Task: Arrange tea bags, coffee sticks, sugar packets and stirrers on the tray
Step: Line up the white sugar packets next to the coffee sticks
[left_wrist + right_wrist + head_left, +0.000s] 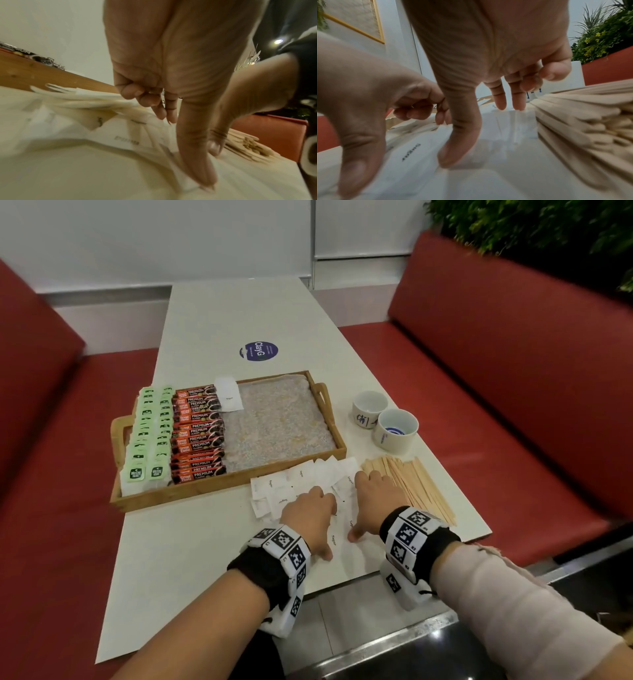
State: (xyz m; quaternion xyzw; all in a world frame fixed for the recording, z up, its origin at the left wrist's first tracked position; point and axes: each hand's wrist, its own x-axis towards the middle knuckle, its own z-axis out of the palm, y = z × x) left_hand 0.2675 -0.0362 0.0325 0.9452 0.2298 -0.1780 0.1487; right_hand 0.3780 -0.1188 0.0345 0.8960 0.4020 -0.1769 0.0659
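Observation:
A wooden tray [219,487] holds green tea bags [150,436] along its left side, red coffee sticks [198,436] beside them, and one white sugar packet [228,393] at the far end. A loose heap of sugar packets [274,491] [102,135] [505,135] lies on the table in front of the tray. My left hand [313,517] [185,152] rests on the heap with its thumb and fingertips down. Just to its right, my right hand [375,498] [479,135] touches a flat packet with thumb and straight fingers. Wooden stirrers [418,484] [248,147] [582,121] lie right of that hand.
Two white cups [370,407] [395,431] stand right of the tray, beyond the stirrers. A round blue sticker [258,351] sits on the table behind the tray. The tray's right half shows a bare patterned liner [281,422]. Red benches [513,371] flank the table.

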